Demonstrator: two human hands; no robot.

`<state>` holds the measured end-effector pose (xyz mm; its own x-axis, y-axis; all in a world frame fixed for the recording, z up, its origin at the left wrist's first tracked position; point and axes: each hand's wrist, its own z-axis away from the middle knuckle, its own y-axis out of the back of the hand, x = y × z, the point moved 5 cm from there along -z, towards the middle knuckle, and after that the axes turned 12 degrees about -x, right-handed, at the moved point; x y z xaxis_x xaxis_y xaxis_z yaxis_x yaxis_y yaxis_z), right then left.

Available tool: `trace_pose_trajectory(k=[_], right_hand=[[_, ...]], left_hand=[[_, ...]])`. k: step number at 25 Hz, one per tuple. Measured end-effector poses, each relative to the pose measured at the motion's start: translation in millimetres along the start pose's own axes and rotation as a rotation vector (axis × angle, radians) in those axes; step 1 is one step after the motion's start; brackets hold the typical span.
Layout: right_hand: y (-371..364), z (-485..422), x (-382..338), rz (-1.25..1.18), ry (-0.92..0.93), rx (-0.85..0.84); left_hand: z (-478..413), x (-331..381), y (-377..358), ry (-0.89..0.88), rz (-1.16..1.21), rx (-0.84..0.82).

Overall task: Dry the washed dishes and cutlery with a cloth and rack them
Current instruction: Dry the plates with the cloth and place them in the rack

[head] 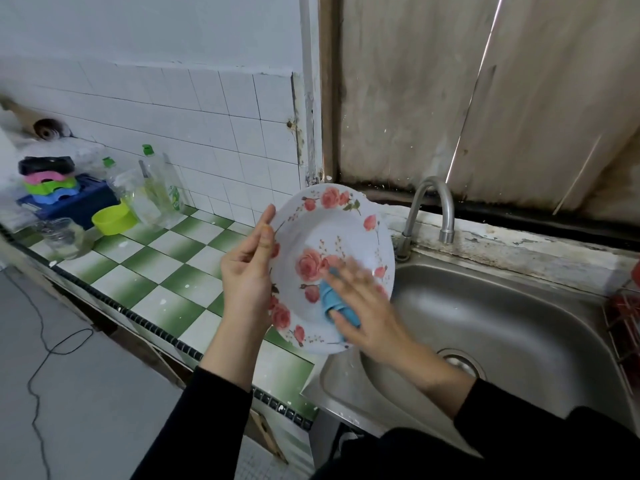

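A white plate [341, 237] with pink roses is tilted up above the left edge of the sink, its face towards me. My left hand [247, 268] holds its left rim, thumb on the front and fingers behind. My right hand [363, 303] presses a blue cloth [329, 299] flat against the plate's lower middle. Its fingers are blurred, and the cloth is pinched between them.
A steel sink [502, 323] lies below right, with a tap [433, 209] behind it. A red rack [627, 327] shows at the right edge. The green-and-white tiled counter [166, 271] at left carries bottles [161, 188], a jar [64, 237], a yellow-green bowl [114, 220] and stacked containers [50, 183].
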<state>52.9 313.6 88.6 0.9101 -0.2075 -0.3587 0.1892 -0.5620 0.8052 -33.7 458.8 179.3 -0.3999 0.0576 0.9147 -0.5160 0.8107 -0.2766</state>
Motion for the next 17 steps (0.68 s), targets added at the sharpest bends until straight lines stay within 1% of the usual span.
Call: trace_pose_trajectory(k=[1, 3, 4, 6, 7, 8, 9, 11, 13, 15, 17], right_hand=[[7, 0, 22, 0.036, -0.091, 0.035], [30, -11, 50, -0.003, -0.239, 0.143], [44, -21, 53, -0.058, -0.265, 0.227], [67, -43, 38, -0.188, -0.260, 0.404], [72, -53, 25, -0.234, -0.238, 0.464], [73, -61, 8, -0.277, -0.206, 0.487], [69, -66, -9, -0.329, -0.177, 0.476], [49, -64, -41, -0.438, -0.114, 0.393], [26, -48, -62, -0.467, -0.010, 0.291], [7, -26, -64, -0.396, 0.109, 0.154], [-6, -4, -44, -0.244, 0.159, 0.047]], left_hand=[[2, -2, -2, 0.016, -0.007, -0.022], [5, -7, -8, 0.052, 0.020, -0.065], [6, -9, -12, 0.054, 0.017, -0.088], [8, -12, -23, 0.051, 0.004, -0.127], [9, -12, -27, 0.046, -0.009, -0.132], [11, -12, -31, 0.036, -0.023, -0.134], [13, -10, -35, 0.018, -0.033, -0.134], [16, -8, -38, -0.005, 0.010, -0.127], [16, -9, -33, 0.020, 0.085, -0.091], [13, -4, -21, 0.009, 0.062, -0.024], [10, 2, -9, -0.009, -0.015, 0.044]])
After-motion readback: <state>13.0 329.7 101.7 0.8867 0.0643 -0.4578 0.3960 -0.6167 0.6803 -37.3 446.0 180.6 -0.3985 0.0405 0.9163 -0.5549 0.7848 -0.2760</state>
